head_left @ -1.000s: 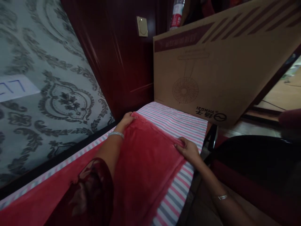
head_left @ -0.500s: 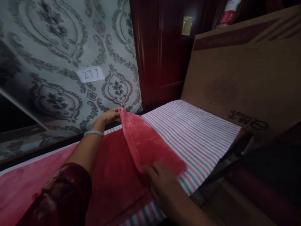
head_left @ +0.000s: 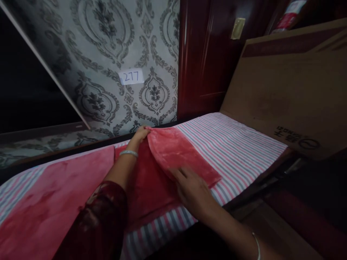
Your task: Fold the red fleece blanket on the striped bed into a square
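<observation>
A red plush cloth lies with its right part folded over, the flap's left edge running between my hands. My left hand pinches the far end of that edge, near the wall. My right hand is closed at the near end of the edge; its fingertips are smeared by motion and the thumb is hidden. Between my arms shows a darker red layer of the cloth. Left of my left forearm, a pinkish-red plush part lies flat; whether it joins the rest I cannot tell.
A striped pink, grey and white sheet covers the narrow surface beneath. A large cardboard box stands at the right end. Behind are a patterned wall with a paper marked 277, a dark screen and a dark red door.
The view has swung left, showing more of the screen and the pinkish-red plush. The folded flap lies lower and flatter. Both hands stay at its edge, the right one moving.
</observation>
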The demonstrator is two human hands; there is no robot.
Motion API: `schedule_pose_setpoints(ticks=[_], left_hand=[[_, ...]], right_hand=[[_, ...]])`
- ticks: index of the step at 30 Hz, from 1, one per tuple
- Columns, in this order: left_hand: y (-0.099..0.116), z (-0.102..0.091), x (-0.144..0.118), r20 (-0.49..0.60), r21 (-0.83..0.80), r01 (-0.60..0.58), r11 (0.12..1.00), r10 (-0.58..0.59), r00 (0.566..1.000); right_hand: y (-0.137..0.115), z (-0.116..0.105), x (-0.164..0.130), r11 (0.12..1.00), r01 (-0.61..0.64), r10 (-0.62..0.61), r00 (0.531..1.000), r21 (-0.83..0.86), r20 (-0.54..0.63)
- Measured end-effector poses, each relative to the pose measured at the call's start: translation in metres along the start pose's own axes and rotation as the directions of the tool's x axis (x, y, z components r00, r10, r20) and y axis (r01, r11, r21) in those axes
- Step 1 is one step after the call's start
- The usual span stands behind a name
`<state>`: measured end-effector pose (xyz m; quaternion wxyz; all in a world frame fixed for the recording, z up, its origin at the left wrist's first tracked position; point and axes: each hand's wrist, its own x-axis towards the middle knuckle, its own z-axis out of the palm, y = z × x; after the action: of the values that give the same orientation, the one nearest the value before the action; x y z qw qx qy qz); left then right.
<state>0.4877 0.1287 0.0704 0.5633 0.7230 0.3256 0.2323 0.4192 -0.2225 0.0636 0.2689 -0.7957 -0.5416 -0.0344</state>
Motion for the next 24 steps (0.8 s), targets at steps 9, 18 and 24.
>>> schedule_pose_setpoints(ticks=[9,18,24], left_hand=[[-0.029,-0.059,-0.018,-0.239,0.059,0.038,0.998,-0.023,0.971],[-0.040,-0.063,-0.017,-0.205,-0.054,0.089,0.995,-0.099,0.974],[-0.042,-0.062,-0.029,-0.169,-0.090,0.190,0.978,-0.203,0.965]], right_hand=[[-0.054,0.071,0.009,0.981,0.189,-0.179,0.964,-0.035,0.196],[-0.058,0.058,0.015,0.977,0.215,-0.214,0.976,-0.016,0.050],[-0.049,0.053,0.007,0.942,0.226,-0.268,0.952,0.249,0.150]])
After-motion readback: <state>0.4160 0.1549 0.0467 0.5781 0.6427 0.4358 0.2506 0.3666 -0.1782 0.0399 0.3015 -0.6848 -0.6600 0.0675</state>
